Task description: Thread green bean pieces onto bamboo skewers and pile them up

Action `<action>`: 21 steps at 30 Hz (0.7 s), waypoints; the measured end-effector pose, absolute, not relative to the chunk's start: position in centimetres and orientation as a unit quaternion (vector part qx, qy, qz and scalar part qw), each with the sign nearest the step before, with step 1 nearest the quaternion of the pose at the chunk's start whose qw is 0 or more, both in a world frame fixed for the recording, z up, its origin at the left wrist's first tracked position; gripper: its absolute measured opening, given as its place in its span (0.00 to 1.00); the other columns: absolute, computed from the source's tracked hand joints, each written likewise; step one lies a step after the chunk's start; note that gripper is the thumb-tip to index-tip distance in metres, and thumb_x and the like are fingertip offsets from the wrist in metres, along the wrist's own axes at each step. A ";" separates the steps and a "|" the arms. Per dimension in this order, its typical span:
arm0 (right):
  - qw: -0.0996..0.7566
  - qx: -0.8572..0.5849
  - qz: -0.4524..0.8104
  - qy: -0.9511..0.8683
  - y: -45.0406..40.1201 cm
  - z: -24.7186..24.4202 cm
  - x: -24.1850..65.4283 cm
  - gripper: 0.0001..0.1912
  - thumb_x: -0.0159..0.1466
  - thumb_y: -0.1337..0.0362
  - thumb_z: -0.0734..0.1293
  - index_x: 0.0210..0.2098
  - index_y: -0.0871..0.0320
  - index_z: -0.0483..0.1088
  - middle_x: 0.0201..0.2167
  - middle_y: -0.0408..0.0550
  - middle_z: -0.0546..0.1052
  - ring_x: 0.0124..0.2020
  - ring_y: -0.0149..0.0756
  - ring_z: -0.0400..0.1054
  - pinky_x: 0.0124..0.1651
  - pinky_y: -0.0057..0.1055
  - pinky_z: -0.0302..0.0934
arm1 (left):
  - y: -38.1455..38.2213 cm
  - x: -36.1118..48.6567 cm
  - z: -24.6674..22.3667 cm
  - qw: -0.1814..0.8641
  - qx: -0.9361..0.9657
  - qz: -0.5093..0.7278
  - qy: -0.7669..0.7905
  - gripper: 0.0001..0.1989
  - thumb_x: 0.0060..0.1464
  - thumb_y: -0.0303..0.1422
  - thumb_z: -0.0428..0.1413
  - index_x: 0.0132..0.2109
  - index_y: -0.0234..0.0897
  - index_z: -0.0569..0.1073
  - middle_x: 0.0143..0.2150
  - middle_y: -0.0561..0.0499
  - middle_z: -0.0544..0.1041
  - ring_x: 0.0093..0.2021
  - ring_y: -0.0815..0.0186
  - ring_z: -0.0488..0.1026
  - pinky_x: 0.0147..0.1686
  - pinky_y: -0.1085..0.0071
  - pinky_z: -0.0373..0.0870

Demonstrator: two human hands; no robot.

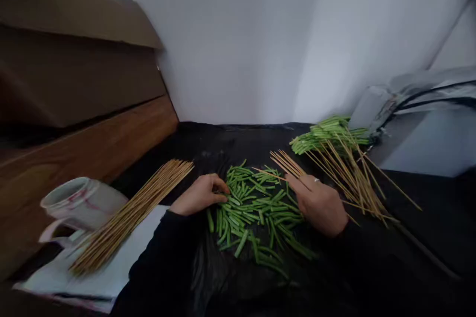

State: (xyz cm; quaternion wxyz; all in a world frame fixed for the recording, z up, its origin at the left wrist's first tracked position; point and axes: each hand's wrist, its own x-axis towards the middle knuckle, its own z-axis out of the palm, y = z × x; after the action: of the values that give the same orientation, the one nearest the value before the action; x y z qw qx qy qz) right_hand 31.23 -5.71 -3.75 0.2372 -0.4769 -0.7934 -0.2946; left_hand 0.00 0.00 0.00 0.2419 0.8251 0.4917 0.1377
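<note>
Cut green bean pieces (256, 208) lie in a loose pile on a black plastic sheet (219, 282). At the pile's left edge is my left hand (203, 192), its thumb and fingertips closed together against the pieces; what they pinch is too small to make out. My right hand (320, 203), with a ring on one finger, grips several thin wooden skewers (286, 162), one of them pointing left over the beans. Behind it on the right, a stack of skewered green beans (330, 133) rests with its bare skewer ends (357, 183) spread toward me.
A bundle of skewers (134, 218) leans over a white cloth or bag (100, 272) beside a white pitcher (82, 200) at left. A cardboard box (74, 69) stands behind them. Plastic-wrapped items with black cords (427, 104) sit at right, and a white wall (238, 44) rises behind.
</note>
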 end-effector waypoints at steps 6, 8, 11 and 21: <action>0.264 -0.468 -0.256 -0.804 -5.9 -3.8 30.3 0.18 0.63 0.72 0.57 0.51 0.62 0.69 0.30 0.47 0.72 0.32 0.34 0.64 0.36 0.29 0.55 | 0.3 1.5 -0.8 0.229 0.827 0.194 0.474 0.08 0.48 0.37 0.59 0.33 0.39 0.80 0.36 0.49 0.76 0.37 0.64 0.72 0.39 0.70 0.64; 0.271 -0.469 -0.239 -0.806 -6.0 -3.9 30.1 0.18 0.63 0.72 0.57 0.51 0.62 0.69 0.30 0.48 0.72 0.32 0.33 0.64 0.36 0.29 0.55 | 0.2 2.2 -1.0 0.238 0.825 0.224 0.461 0.08 0.50 0.36 0.57 0.31 0.37 0.79 0.36 0.49 0.76 0.37 0.64 0.72 0.39 0.70 0.65; 0.278 -0.476 -0.225 -0.803 -6.0 -4.0 30.1 0.18 0.64 0.71 0.57 0.51 0.61 0.69 0.31 0.48 0.73 0.33 0.33 0.65 0.37 0.28 0.57 | 0.0 3.2 -1.4 0.238 0.827 0.233 0.453 0.07 0.51 0.34 0.57 0.31 0.36 0.78 0.34 0.50 0.76 0.35 0.65 0.72 0.37 0.71 0.65; 0.277 -0.537 -0.224 -0.765 -5.7 -3.7 31.0 0.15 0.64 0.70 0.57 0.47 0.59 0.71 0.32 0.48 0.74 0.34 0.32 0.66 0.36 0.25 0.57 | -0.9 5.1 -2.1 0.190 0.847 0.271 0.416 0.08 0.56 0.33 0.54 0.37 0.38 0.77 0.37 0.48 0.78 0.40 0.62 0.73 0.43 0.68 0.65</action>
State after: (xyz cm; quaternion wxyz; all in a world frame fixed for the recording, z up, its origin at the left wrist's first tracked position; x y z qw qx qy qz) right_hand 31.02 -5.66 -3.71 0.2768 -0.5371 -0.7648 -0.2235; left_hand 5.11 -0.90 -2.15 0.1903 0.8470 0.4161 0.2705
